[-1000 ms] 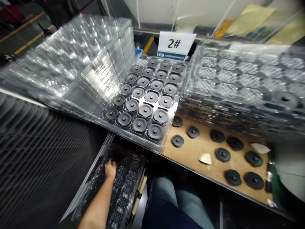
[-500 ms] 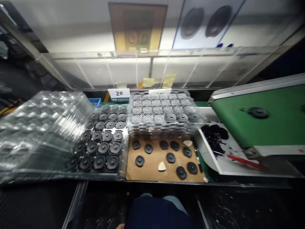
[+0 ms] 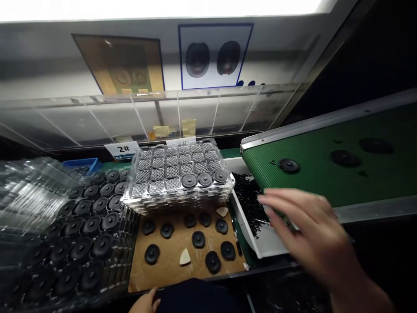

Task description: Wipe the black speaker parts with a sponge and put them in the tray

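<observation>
My right hand [image 3: 309, 230] reaches over the white tray [image 3: 273, 250] and the near edge of the green conveyor belt [image 3: 312, 189]. It is blurred, with thumb and fingers apart and nothing seen between them. At the bottom edge, my left hand [image 3: 145, 303] is partly in view by the brown board [image 3: 169, 278], its visible fingers slightly apart and holding nothing visible. Several black round parts [image 3: 198, 239] and two pale triangular pieces [image 3: 185, 257] lie on the board. On the belt sit several black parts, the closest one [image 3: 289, 165] left of the others.
Behind the board is a stack of clear trays [image 3: 172, 198], its top one holding three black parts in the front row. Filled clear trays [image 3: 117, 261] stand at the left, with a blue bin [image 3: 97, 165] behind. Black scraps [image 3: 249, 200] lie in the white tray.
The view has turned right, showing more of the belt. My right hand has come into view over the white tray. More of my left hand shows at the bottom edge.
</observation>
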`<act>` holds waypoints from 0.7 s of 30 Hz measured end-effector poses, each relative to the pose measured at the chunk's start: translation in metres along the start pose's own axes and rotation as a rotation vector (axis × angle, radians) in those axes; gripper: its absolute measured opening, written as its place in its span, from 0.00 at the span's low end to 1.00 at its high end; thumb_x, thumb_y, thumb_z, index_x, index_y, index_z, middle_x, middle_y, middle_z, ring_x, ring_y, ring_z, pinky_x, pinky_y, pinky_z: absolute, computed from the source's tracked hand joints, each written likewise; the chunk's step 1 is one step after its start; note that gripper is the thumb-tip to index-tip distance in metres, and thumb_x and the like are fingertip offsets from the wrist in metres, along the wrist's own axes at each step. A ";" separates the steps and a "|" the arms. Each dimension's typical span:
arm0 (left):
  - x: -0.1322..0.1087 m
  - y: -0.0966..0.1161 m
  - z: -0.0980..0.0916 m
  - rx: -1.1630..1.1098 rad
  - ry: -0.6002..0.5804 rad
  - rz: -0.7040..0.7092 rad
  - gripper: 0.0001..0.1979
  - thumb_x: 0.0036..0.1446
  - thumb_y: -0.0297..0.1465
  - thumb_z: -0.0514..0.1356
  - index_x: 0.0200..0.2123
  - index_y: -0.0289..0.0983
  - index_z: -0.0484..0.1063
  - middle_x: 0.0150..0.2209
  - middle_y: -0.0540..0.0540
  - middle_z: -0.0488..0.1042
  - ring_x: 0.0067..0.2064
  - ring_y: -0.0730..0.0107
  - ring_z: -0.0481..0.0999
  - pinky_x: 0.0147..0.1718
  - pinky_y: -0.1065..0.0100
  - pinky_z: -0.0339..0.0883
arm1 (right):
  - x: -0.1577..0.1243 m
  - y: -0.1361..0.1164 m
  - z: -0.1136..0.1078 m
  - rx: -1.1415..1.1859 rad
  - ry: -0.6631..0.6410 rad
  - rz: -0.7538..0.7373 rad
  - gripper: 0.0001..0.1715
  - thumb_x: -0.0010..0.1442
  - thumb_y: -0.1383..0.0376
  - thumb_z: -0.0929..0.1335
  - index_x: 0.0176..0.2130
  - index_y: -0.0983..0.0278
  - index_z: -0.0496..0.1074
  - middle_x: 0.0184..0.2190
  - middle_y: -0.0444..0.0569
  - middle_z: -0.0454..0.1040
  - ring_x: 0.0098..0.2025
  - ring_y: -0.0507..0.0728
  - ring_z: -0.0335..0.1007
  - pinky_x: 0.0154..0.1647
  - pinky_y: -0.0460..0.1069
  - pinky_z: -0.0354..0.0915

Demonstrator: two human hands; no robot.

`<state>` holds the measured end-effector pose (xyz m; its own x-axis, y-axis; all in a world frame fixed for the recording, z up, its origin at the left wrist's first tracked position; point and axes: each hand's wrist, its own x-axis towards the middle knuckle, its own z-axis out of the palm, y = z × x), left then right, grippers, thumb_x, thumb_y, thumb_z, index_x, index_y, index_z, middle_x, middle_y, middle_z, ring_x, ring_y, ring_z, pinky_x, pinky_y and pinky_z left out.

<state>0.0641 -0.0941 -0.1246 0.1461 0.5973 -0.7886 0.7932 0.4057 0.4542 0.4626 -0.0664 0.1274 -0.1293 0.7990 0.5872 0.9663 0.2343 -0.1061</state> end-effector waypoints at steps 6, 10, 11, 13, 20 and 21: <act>-0.012 0.074 -0.019 -0.134 -0.037 0.252 0.26 0.52 0.38 0.57 0.54 0.34 0.67 0.58 0.39 0.67 0.60 0.56 0.63 0.58 0.62 0.54 | 0.043 0.166 0.069 -0.235 -0.134 0.486 0.28 0.55 0.58 0.67 0.50 0.73 0.67 0.50 0.73 0.65 0.53 0.77 0.60 0.42 0.66 0.61; -0.021 0.115 -0.028 -0.318 -0.104 0.357 0.25 0.48 0.44 0.60 0.49 0.40 0.71 0.55 0.42 0.71 0.58 0.54 0.65 0.60 0.58 0.51 | 0.043 0.202 0.088 -0.234 -0.179 0.631 0.32 0.58 0.57 0.66 0.56 0.72 0.60 0.48 0.67 0.68 0.49 0.68 0.67 0.43 0.62 0.64; -0.023 0.124 -0.032 -0.374 -0.129 0.371 0.25 0.47 0.44 0.60 0.48 0.40 0.73 0.53 0.42 0.72 0.57 0.54 0.66 0.59 0.58 0.52 | 0.043 0.199 0.089 -0.223 -0.186 0.644 0.32 0.58 0.58 0.66 0.57 0.73 0.59 0.46 0.68 0.69 0.48 0.69 0.67 0.43 0.62 0.64; -0.029 0.140 -0.041 -0.500 -0.190 0.374 0.25 0.47 0.46 0.61 0.46 0.39 0.73 0.51 0.39 0.74 0.55 0.53 0.69 0.58 0.57 0.55 | 0.043 0.178 0.088 -0.178 -0.201 0.630 0.34 0.60 0.59 0.64 0.59 0.75 0.56 0.47 0.72 0.69 0.50 0.73 0.65 0.44 0.64 0.63; -0.048 0.211 -0.060 -1.421 -0.675 0.226 0.28 0.61 0.45 0.41 0.51 0.35 0.68 0.54 0.38 0.70 0.54 0.59 0.70 0.52 0.55 0.62 | 0.029 -0.003 0.082 0.447 -0.489 0.048 0.40 0.56 0.60 0.68 0.62 0.58 0.48 0.59 0.51 0.62 0.59 0.62 0.58 0.57 0.58 0.61; -0.050 0.220 -0.060 -1.524 -0.741 0.214 0.27 0.61 0.45 0.41 0.49 0.34 0.70 0.50 0.38 0.75 0.51 0.60 0.73 0.52 0.56 0.61 | 0.024 -0.028 0.085 0.520 -0.508 -0.074 0.40 0.57 0.62 0.67 0.63 0.59 0.46 0.58 0.51 0.62 0.61 0.60 0.56 0.60 0.58 0.56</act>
<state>0.1962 0.0069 0.0400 0.7384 0.4783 -0.4754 -0.4517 0.8742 0.1779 0.4138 -0.0068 0.0765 -0.3993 0.8997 0.1763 0.7369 0.4294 -0.5222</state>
